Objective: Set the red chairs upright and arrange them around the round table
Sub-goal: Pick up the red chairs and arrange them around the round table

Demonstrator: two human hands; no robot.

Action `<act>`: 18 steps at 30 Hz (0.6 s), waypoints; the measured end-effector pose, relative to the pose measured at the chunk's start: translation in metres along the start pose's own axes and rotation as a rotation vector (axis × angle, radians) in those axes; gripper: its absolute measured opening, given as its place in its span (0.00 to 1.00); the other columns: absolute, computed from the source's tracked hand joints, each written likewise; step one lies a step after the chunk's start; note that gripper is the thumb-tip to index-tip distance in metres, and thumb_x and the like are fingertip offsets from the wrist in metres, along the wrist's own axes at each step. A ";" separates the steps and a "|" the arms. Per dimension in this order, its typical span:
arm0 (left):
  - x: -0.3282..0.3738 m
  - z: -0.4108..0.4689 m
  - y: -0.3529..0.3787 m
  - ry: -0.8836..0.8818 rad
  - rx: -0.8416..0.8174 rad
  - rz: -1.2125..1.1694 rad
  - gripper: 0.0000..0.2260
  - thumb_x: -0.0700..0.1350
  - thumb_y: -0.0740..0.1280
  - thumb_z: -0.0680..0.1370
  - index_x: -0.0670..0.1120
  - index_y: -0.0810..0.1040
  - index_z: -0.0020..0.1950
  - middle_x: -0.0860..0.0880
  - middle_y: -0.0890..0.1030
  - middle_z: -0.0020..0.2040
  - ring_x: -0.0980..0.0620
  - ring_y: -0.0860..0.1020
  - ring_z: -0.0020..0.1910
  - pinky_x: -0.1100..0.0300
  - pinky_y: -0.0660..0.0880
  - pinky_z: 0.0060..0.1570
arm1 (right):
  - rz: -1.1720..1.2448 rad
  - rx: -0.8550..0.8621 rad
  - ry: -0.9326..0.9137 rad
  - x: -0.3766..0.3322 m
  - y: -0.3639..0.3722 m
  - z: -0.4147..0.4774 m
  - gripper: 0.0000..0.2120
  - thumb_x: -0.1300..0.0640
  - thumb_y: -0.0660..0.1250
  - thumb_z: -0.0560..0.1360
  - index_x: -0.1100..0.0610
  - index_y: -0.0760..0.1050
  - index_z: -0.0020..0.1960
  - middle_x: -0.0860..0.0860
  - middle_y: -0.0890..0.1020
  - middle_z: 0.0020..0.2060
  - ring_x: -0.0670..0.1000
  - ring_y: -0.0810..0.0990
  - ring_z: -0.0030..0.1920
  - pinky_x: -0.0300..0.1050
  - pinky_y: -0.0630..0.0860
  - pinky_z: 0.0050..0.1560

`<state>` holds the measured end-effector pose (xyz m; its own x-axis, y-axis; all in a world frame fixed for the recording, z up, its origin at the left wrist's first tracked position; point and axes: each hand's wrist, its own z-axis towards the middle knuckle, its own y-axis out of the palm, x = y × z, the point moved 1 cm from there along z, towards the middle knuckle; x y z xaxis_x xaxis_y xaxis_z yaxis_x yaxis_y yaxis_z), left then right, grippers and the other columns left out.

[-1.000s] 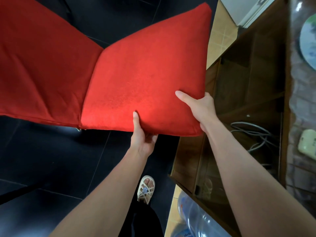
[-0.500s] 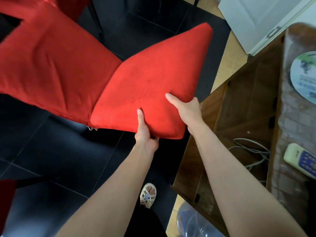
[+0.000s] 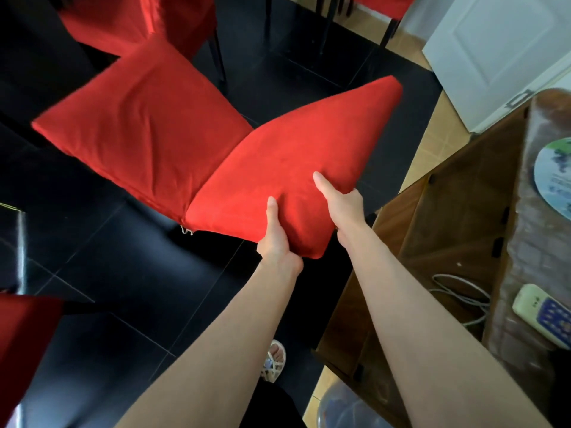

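My left hand point(image 3: 276, 242) and right hand point(image 3: 344, 205) both grip the red chair point(image 3: 216, 149) by the top edge of its back, thumbs on its front; it is on black floor, just beside a wooden cabinet point(image 3: 432, 242); I judge an even two-handed swing, clear of that cabinet, best.

Our left hand point(image 3: 276, 242) and right hand point(image 3: 343, 205) show only thumbs; their fingers hide behind the red chair point(image 3: 293, 162). Its legs are hidden too. The picture's edges cut off a second chair point(image 3: 139, 23) and a third chair point(image 3: 21, 335).
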<state>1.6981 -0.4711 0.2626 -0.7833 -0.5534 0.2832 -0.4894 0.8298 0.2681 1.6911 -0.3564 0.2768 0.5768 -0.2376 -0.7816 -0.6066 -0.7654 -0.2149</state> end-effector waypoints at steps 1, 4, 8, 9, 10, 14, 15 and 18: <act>0.000 -0.004 -0.001 0.001 0.026 -0.001 0.36 0.63 0.78 0.63 0.46 0.73 0.63 0.47 0.80 0.52 0.44 0.81 0.47 0.43 0.80 0.50 | -0.003 -0.007 0.003 0.002 0.000 -0.003 0.41 0.38 0.76 0.66 0.57 0.67 0.71 0.52 0.77 0.64 0.55 0.78 0.61 0.56 0.75 0.64; -0.002 -0.018 -0.006 0.006 0.067 0.003 0.40 0.62 0.79 0.63 0.45 0.71 0.67 0.46 0.80 0.53 0.44 0.81 0.48 0.45 0.80 0.46 | -0.015 -0.018 0.017 0.007 -0.003 -0.010 0.41 0.37 0.76 0.66 0.57 0.68 0.70 0.53 0.78 0.63 0.55 0.79 0.59 0.55 0.76 0.62; -0.009 -0.034 -0.004 0.029 0.095 0.002 0.43 0.59 0.80 0.63 0.44 0.67 0.70 0.47 0.79 0.53 0.45 0.81 0.48 0.48 0.81 0.45 | -0.029 -0.075 0.074 0.006 -0.009 -0.014 0.42 0.35 0.74 0.66 0.56 0.66 0.71 0.53 0.78 0.62 0.53 0.80 0.55 0.52 0.80 0.55; -0.009 -0.037 -0.002 0.038 0.106 0.005 0.43 0.59 0.81 0.63 0.44 0.66 0.70 0.46 0.79 0.53 0.45 0.81 0.49 0.47 0.81 0.47 | -0.033 -0.089 0.083 0.004 -0.010 -0.015 0.41 0.34 0.73 0.67 0.56 0.66 0.71 0.52 0.78 0.61 0.52 0.80 0.52 0.48 0.80 0.49; -0.008 -0.039 -0.001 0.048 0.115 0.002 0.43 0.58 0.81 0.63 0.44 0.66 0.71 0.46 0.79 0.54 0.45 0.81 0.50 0.47 0.81 0.49 | -0.038 -0.100 0.089 0.000 -0.011 -0.016 0.41 0.34 0.72 0.68 0.57 0.66 0.71 0.51 0.78 0.58 0.49 0.80 0.48 0.44 0.79 0.41; 0.005 -0.043 0.000 0.096 0.144 -0.017 0.44 0.58 0.81 0.63 0.44 0.64 0.72 0.47 0.77 0.55 0.44 0.80 0.53 0.46 0.80 0.54 | -0.019 -0.134 0.062 -0.018 -0.005 -0.017 0.40 0.34 0.71 0.70 0.57 0.64 0.72 0.46 0.76 0.47 0.45 0.78 0.42 0.36 0.75 0.24; 0.010 -0.043 0.001 0.108 0.152 -0.023 0.45 0.58 0.80 0.63 0.44 0.64 0.72 0.47 0.77 0.56 0.44 0.80 0.54 0.46 0.79 0.54 | -0.011 -0.146 0.051 -0.023 -0.002 -0.017 0.40 0.35 0.71 0.70 0.57 0.64 0.72 0.46 0.76 0.46 0.45 0.78 0.43 0.36 0.75 0.24; 0.028 -0.045 0.002 0.176 0.170 -0.027 0.48 0.59 0.80 0.63 0.46 0.60 0.75 0.47 0.75 0.62 0.45 0.78 0.57 0.47 0.77 0.58 | -0.007 -0.191 0.019 -0.039 0.014 -0.017 0.40 0.36 0.73 0.69 0.56 0.63 0.72 0.48 0.78 0.52 0.46 0.79 0.45 0.37 0.77 0.28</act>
<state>1.6924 -0.4876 0.3126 -0.6976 -0.5672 0.4378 -0.5783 0.8064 0.1232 1.6696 -0.3685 0.3142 0.5918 -0.2417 -0.7690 -0.4888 -0.8662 -0.1038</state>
